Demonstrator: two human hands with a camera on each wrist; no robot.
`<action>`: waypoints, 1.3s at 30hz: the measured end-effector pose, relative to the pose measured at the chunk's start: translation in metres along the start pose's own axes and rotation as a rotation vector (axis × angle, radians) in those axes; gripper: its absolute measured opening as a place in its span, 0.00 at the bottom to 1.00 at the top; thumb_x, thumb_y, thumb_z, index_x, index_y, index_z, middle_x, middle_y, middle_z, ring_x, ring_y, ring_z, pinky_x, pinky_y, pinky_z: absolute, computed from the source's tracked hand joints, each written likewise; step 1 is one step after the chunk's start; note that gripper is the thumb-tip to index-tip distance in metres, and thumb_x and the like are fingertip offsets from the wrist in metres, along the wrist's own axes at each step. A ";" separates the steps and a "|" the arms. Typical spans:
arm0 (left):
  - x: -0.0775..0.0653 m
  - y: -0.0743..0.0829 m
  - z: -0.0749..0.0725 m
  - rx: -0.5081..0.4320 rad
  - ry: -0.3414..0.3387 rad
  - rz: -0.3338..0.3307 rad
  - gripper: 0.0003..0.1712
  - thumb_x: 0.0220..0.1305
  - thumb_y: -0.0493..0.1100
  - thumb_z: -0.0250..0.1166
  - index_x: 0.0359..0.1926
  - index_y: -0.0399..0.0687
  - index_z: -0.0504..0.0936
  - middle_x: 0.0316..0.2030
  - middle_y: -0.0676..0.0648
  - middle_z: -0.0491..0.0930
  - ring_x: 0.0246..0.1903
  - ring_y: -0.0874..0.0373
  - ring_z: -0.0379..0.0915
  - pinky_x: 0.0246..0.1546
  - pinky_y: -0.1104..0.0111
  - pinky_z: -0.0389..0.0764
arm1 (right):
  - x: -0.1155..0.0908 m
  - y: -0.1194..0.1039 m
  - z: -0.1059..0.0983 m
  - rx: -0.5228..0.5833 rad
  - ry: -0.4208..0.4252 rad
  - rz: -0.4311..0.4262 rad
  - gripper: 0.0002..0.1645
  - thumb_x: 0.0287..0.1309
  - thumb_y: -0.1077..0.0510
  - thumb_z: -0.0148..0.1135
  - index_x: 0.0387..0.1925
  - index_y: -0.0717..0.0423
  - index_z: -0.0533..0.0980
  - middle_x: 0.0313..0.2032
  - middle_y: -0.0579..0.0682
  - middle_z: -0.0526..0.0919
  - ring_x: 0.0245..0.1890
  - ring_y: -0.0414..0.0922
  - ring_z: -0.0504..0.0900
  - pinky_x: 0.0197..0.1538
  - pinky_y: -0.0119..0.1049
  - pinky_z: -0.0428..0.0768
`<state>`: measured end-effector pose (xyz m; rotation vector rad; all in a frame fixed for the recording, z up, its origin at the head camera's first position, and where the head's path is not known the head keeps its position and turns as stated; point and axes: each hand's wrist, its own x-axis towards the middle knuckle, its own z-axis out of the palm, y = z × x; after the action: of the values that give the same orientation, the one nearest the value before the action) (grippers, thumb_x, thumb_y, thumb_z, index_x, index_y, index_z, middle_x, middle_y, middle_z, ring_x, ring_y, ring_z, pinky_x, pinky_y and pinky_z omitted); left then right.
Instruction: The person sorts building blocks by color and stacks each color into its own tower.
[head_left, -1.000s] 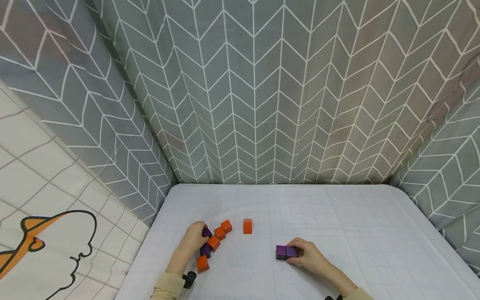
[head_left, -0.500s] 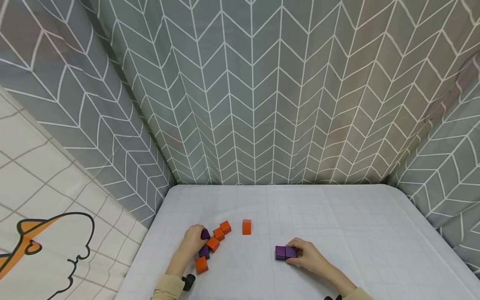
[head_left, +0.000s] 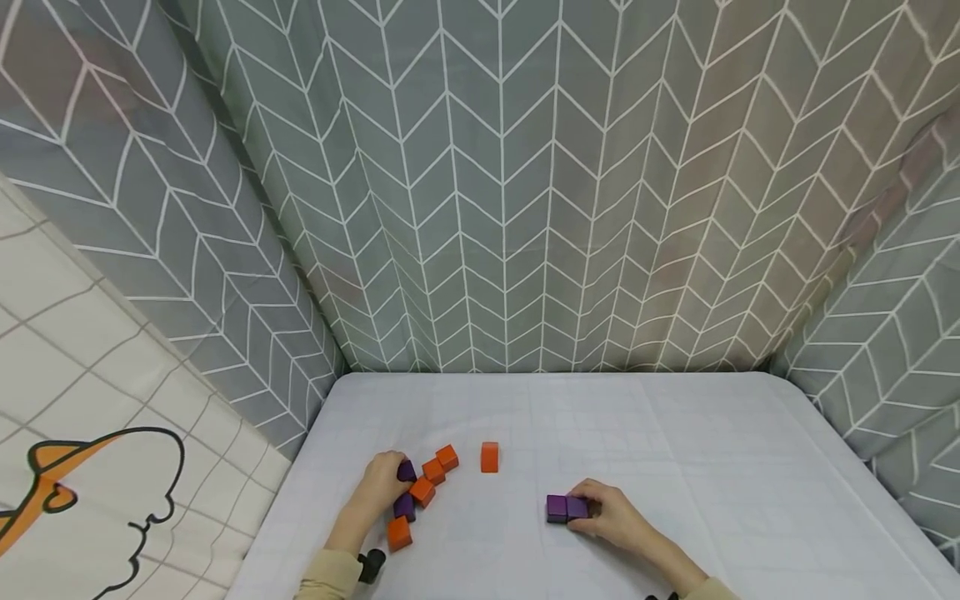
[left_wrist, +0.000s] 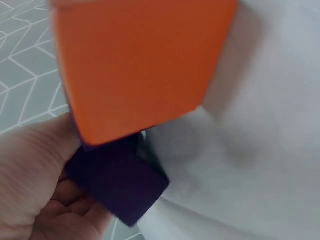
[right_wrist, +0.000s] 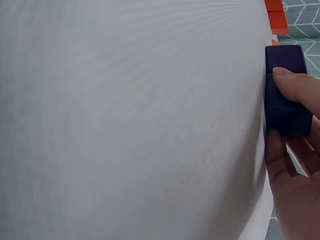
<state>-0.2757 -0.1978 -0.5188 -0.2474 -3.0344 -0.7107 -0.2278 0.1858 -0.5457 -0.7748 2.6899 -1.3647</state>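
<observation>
My left hand [head_left: 381, 483] grips a purple block [head_left: 406, 472] on the left part of the table. Just nearer lies another purple block [head_left: 404, 506], with an orange block [head_left: 400, 533] in front of it. In the left wrist view, an orange block [left_wrist: 145, 70] fills the foreground, and a purple block [left_wrist: 122, 182] shows by the fingers. Right of centre, my right hand [head_left: 613, 514] pinches a purple block [head_left: 577, 508] between thumb and fingers. That block sits side by side with a second purple block [head_left: 557, 508]; the right wrist view shows the thumb [right_wrist: 295, 87] across the held one.
Several orange blocks [head_left: 422, 492] run in a slanting line to the right of the left hand. A taller orange block [head_left: 489, 457] stands apart near the middle. White cloth covers the table [head_left: 675, 433], and a patterned grey curtain [head_left: 525, 208] hangs behind it.
The whole head view has shifted slightly. Both hands keep their holds, and the blocks stay in the same arrangement.
</observation>
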 end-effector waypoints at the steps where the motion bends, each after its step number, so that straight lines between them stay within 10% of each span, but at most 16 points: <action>1: 0.001 0.000 -0.001 0.006 0.005 0.009 0.15 0.43 0.36 0.70 0.33 0.34 0.78 0.28 0.44 0.76 0.29 0.54 0.71 0.31 0.60 0.77 | 0.000 -0.002 0.000 0.000 0.002 0.003 0.19 0.38 0.56 0.70 0.37 0.55 0.77 0.36 0.45 0.78 0.33 0.37 0.74 0.35 0.30 0.73; 9: 0.014 0.025 -0.023 0.028 0.085 0.111 0.16 0.41 0.38 0.72 0.32 0.35 0.78 0.28 0.44 0.76 0.29 0.53 0.71 0.30 0.61 0.77 | -0.002 -0.015 -0.001 0.025 0.028 -0.043 0.18 0.37 0.62 0.70 0.36 0.60 0.77 0.35 0.51 0.78 0.32 0.41 0.75 0.34 0.31 0.74; 20: 0.030 0.098 -0.043 -0.005 0.116 0.352 0.16 0.43 0.41 0.71 0.34 0.38 0.79 0.29 0.47 0.77 0.30 0.56 0.72 0.29 0.69 0.76 | -0.004 0.012 0.004 0.043 -0.004 -0.005 0.19 0.38 0.52 0.70 0.36 0.51 0.77 0.35 0.41 0.77 0.33 0.33 0.72 0.35 0.27 0.72; 29: 0.028 0.153 -0.010 -0.028 0.072 0.480 0.14 0.42 0.42 0.71 0.32 0.42 0.79 0.27 0.51 0.76 0.27 0.64 0.71 0.25 0.79 0.72 | -0.005 0.010 0.008 0.056 0.005 -0.022 0.19 0.38 0.53 0.70 0.37 0.52 0.78 0.35 0.42 0.78 0.32 0.33 0.72 0.33 0.27 0.73; 39: 0.015 0.176 0.043 -0.052 -0.062 0.495 0.16 0.40 0.45 0.72 0.32 0.45 0.80 0.24 0.57 0.74 0.24 0.71 0.65 0.23 0.81 0.68 | -0.006 0.009 0.007 0.109 -0.010 -0.020 0.18 0.39 0.53 0.69 0.36 0.53 0.77 0.35 0.44 0.77 0.31 0.33 0.71 0.32 0.27 0.72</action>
<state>-0.2619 -0.0210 -0.4794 -0.9897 -2.8193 -0.7426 -0.2249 0.1874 -0.5579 -0.7986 2.5821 -1.4934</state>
